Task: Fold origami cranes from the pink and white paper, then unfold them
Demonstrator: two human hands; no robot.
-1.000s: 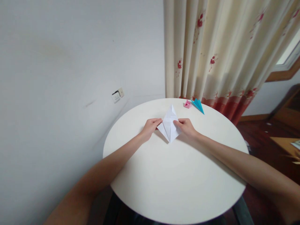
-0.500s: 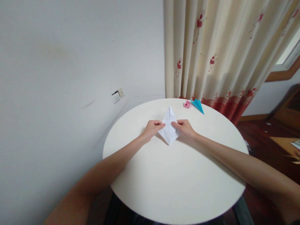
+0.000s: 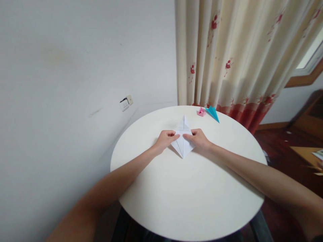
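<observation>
From here I am viewing 1 white, diamond-shaped sheet of folded paper [image 3: 186, 147] over the far half of the round, white desk [image 3: 191, 201]. Its long axis is running near to far, 1 point facing the camera wearer, the opposite 1 facing the far rim. My left hand [image 3: 165, 140] is pinching its left side, my right hand [image 3: 200, 138] its right, both thumbs pressing on top. By the far rim, 1 small, pink paper fold [image 3: 202, 114] is sitting just beside 1 blue paper dart [image 3: 213, 113], whose tip is pointing near-right.
</observation>
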